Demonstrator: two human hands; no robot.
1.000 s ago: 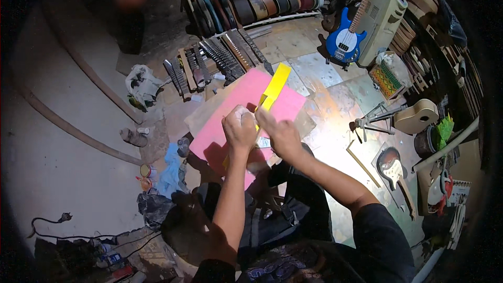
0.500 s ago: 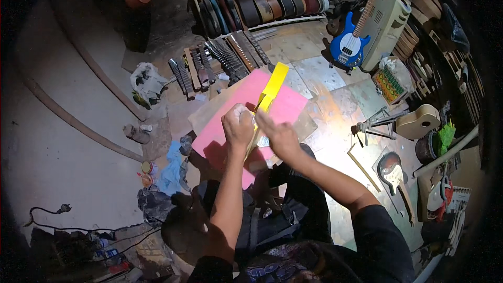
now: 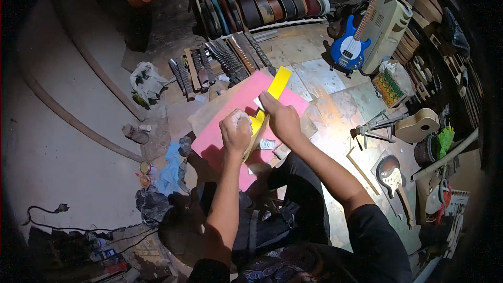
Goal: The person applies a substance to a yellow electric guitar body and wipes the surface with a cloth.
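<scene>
A long, narrow piece, bright yellow at its far end (image 3: 279, 84) and wood-coloured nearer me, slants away over a pink sheet (image 3: 242, 91). My left hand (image 3: 235, 132) is closed in a fist around its nearer part. My right hand (image 3: 283, 124) lies along the yellow stretch with fingers together, pressing a small white pad (image 3: 259, 102) against it. The pad is mostly hidden by the fingers, so its kind is unclear. Below the right hand, a small white labelled item (image 3: 268, 144) sits by the piece.
Several guitar necks (image 3: 225, 57) lie beyond the sheet, with a rack of guitars (image 3: 270, 2) behind. A blue bass (image 3: 347, 44) leans at the far right. An unfinished guitar body (image 3: 390, 175) and an L-shaped strip (image 3: 361, 170) lie at right; blue cloth (image 3: 172, 170) at left.
My right hand has gone from a blurred spot near the left fist to farther up the yellow stretch. The yellow end has shifted slightly right and nearer; the left hand keeps its grip.
</scene>
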